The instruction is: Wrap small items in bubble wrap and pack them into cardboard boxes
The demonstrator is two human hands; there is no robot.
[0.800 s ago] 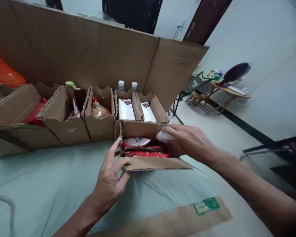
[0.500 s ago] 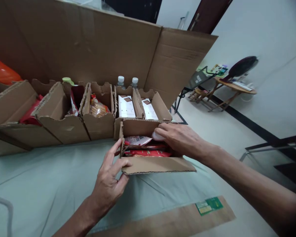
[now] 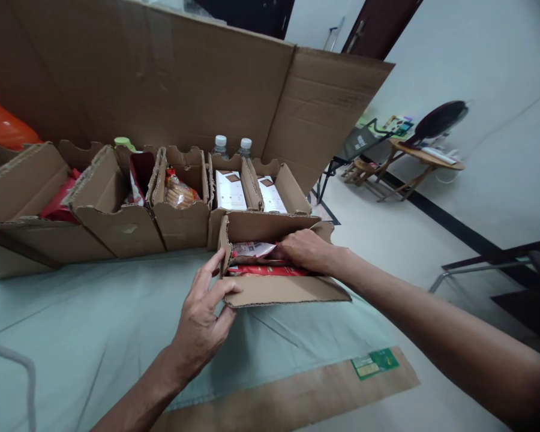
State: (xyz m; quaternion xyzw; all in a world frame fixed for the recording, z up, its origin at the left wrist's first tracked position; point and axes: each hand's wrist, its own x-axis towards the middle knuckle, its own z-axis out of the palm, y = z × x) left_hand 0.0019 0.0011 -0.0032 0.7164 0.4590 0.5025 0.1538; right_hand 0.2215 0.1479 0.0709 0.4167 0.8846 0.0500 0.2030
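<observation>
My left hand (image 3: 204, 300) grips the left front corner of a small open cardboard box (image 3: 288, 292), thumb underneath and fingers over the edge. Inside the box lie a red packet (image 3: 267, 271) along the front wall and a pale, shiny printed packet (image 3: 252, 249) behind it. My right hand (image 3: 306, 249) reaches into the right part of the box with its fingers curled down. Its fingertips are hidden among the packets, so what they hold cannot be made out.
Behind stands a row of cardboard bins (image 3: 182, 225) with a clear bag of biscuits (image 3: 179, 193), white cartons (image 3: 230, 191) and a red packet (image 3: 60, 201). Two capped bottles (image 3: 220, 146) stand behind them, before a tall cardboard panel (image 3: 207, 84). A pale green cloth (image 3: 117, 318) covers the table.
My right hand has gone deeper into the box and slightly left. The whitish thing at its fingertips is now out of sight. My left hand keeps its hold on the corner.
</observation>
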